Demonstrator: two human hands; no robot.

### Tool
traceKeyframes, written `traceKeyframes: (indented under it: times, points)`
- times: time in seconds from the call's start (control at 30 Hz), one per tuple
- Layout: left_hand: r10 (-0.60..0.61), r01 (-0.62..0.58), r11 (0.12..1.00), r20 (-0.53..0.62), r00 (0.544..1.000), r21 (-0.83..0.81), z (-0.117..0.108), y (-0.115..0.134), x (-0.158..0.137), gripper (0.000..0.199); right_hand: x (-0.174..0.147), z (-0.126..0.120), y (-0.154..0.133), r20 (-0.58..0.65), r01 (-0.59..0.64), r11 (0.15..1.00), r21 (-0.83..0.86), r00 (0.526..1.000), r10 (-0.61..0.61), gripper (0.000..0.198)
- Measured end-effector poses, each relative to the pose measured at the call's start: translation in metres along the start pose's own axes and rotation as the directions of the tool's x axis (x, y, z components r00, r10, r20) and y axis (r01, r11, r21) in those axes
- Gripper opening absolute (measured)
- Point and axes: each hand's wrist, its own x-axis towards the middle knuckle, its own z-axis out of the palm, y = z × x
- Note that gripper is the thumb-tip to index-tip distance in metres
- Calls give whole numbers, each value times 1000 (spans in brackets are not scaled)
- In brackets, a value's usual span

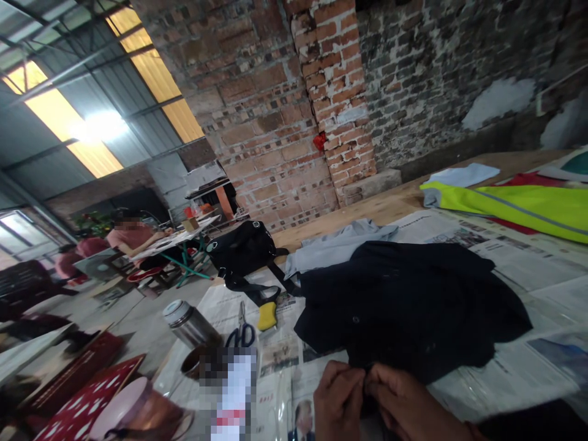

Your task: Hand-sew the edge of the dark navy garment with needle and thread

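Observation:
A dark navy garment (413, 294) lies spread over newspaper in front of me. At its near edge, my left hand (339, 392) pinches the dark cloth with thumb and fingers. Close beside it, my right hand (404, 395) is closed on the same edge, the fingertips of both hands almost meeting. Whether something small sits between the fingers is hidden. Left of the garment lie dark-handled scissors (242, 334) and a yellow object (267, 316) on the newspaper.
Behind the garment are grey cloth (340, 245) and a black bag (243, 248) with straps. A steel flask (193, 324) stands at the left edge. A neon yellow garment (519, 205) lies far right. Further off, a person (133, 236) sits at another table.

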Motion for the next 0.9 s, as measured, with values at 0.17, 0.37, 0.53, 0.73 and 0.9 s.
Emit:
traceKeyframes:
  times: [0.17, 0.37, 0.53, 0.73, 0.9]
  points:
    - [29, -30, 999, -20, 999, -40, 6, -5, -7, 17, 8, 5, 5, -60, 36, 997, 66, 998, -32, 19]
    - [-18, 13, 998, -87, 996, -62, 4, -14, -5, 15, -1, -4, 4, -13, -42, 999, -14, 999, 41, 31]
    - [-26, 19, 998, -114, 993, -58, 6, -20, -6, 13, -9, -36, -11, -212, 90, 955, -283, 965, -154, 34]
    - [79, -79, 996, -11, 997, -50, 8, -33, -9, 18, 14, -54, -26, -10, 399, 653, -644, 849, -528, 52]
    - [17, -18, 999, -28, 999, -28, 5, -33, -10, 17, 26, -44, -18, 12, 377, 700, -606, 885, -466, 24]
